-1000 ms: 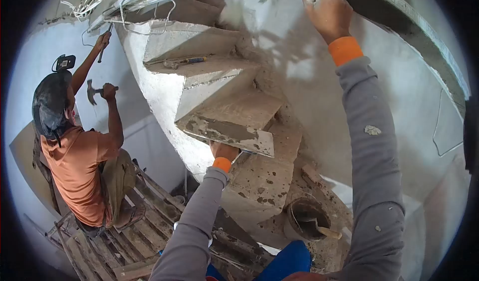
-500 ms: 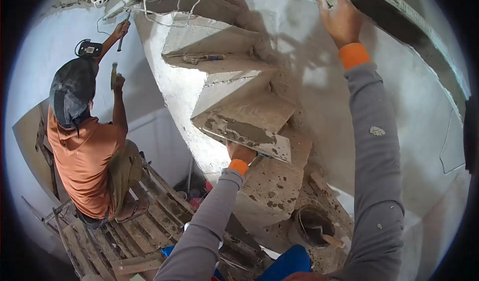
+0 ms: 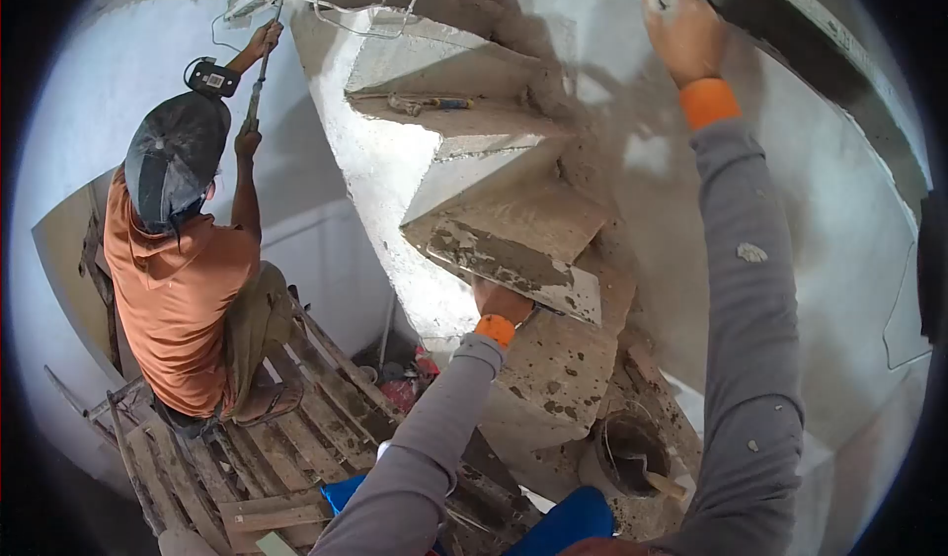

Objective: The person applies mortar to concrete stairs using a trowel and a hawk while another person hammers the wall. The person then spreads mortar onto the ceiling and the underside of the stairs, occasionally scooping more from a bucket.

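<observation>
My left hand (image 3: 502,302) is closed under a flat board (image 3: 578,294) smeared with grey mortar (image 3: 499,252); its fingers are hidden beneath. The board overlaps a concrete step in this view. Raised at the upper right, my right hand (image 3: 688,38) has its fingers curled close to the grey, curved edge overhead (image 3: 760,8). I cannot tell what is between its fingers, though something grey shows there. Both arms wear grey sleeves with orange cuffs, and dried mortar sticks to the right sleeve.
Concrete stairs (image 3: 474,131) climb ahead, with a hammer-like tool (image 3: 430,104) on one tread. At left, a person (image 3: 188,289) crouches on a slatted wooden platform (image 3: 276,457), holding tools upward. A bucket (image 3: 632,447) with a wooden-handled tool stands low right. Wires (image 3: 370,28) hang above.
The view has shifted, moving the stairs and co-worker rightward in frame. The co-worker's lower hand has risen, bringing its tool up against the upper one. My left hand stays under the board.
</observation>
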Motion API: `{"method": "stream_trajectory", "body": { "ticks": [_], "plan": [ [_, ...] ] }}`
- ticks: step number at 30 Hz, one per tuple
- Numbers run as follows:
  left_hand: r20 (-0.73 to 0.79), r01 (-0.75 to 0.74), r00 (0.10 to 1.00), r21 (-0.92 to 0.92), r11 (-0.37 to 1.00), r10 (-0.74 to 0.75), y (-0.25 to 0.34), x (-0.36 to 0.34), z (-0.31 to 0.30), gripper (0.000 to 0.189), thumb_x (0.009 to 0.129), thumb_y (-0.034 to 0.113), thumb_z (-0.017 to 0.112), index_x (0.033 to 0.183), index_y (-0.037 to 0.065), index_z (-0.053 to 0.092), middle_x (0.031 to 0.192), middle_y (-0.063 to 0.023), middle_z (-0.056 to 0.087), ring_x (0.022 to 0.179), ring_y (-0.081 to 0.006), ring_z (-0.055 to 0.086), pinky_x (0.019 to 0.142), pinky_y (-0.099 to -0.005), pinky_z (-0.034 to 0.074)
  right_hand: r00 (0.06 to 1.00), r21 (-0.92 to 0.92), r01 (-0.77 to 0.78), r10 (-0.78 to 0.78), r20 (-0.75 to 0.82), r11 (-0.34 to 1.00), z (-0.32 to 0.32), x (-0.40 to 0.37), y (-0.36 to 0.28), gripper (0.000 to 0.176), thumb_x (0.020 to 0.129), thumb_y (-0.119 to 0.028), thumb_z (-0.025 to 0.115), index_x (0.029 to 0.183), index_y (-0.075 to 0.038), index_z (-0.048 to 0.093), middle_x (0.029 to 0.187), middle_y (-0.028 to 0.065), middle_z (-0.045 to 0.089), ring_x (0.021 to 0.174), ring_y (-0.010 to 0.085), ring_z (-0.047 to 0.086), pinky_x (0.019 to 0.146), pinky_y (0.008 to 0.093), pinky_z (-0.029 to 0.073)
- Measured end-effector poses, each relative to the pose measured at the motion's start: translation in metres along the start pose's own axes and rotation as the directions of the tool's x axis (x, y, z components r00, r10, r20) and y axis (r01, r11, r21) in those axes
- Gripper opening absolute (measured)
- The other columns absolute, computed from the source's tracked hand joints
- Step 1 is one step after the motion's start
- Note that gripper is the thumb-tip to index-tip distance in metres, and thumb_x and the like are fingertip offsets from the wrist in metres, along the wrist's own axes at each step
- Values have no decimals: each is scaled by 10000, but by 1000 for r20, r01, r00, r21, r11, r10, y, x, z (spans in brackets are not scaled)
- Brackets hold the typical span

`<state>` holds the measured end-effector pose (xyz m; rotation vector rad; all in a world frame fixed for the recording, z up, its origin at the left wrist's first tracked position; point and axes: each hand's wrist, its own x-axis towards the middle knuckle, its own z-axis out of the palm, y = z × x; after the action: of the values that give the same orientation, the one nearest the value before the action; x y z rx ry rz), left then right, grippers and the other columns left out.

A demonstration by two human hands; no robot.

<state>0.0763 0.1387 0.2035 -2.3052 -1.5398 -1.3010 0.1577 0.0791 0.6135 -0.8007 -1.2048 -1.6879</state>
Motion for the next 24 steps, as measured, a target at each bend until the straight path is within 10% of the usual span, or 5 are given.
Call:
{"method": "stream_trajectory", "body": {
  "ticks": [9, 10, 15, 19, 24],
  "plan": [
    [-21, 9, 1000, -10, 1000, -9, 2, -3, -2, 510, 819, 463, 472, 1258, 205, 506, 1338, -57, 440, 1253, -292, 352, 1050, -485, 227, 990, 150, 29, -50, 133, 988, 23, 17, -70, 196, 784, -168, 549, 948, -66, 517, 816, 151, 608, 683, 355, 602, 592, 452, 471],
    [-17, 12, 1000, -7, 1000, -12, 3, -4, -3, 511, 825, 459, 466, 1264, 200, 499, 1342, -60, 435, 1252, -292, 352, 1049, -485, 229, 993, 27, 93, -94, 70, 995, 37, 12, -49, 378, 802, -412, 602, 987, -83, 585, 867, 133, 653, 765, 358, 615, 644, 419, 499],
    [-25, 27, 999, -54, 998, -29, 1, -3, -1, 498, 845, 425, 448, 1280, 185, 478, 1352, -61, 422, 1242, -285, 361, 1040, -476, 243, 998, 173, 58, -62, 17, 983, 12, -1, -7, 381, 794, -408, 617, 989, -82, 587, 856, 139, 650, 757, 352, 621, 641, 419, 500],
    [16, 46, 999, -78, 996, -45, 1, -5, 6, 486, 856, 410, 428, 1282, 182, 476, 1358, -56, 419, 1245, -273, 359, 1036, -467, 249, 985, -108, 37, -18, 171, 993, 44, 6, -44, 303, 829, -317, 569, 1048, -108, 571, 866, 150, 650, 769, 353, 621, 655, 444, 502],
    [42, 26, 999, -35, 999, -25, 3, -4, -14, 480, 859, 410, 413, 1278, 187, 481, 1360, -52, 419, 1252, -273, 351, 1040, -460, 242, 981, 127, 149, -163, 108, 981, 74, 18, -99, 160, 802, -156, 527, 942, -79, 518, 836, 156, 599, 722, 354, 597, 615, 449, 470]
  ]
}}
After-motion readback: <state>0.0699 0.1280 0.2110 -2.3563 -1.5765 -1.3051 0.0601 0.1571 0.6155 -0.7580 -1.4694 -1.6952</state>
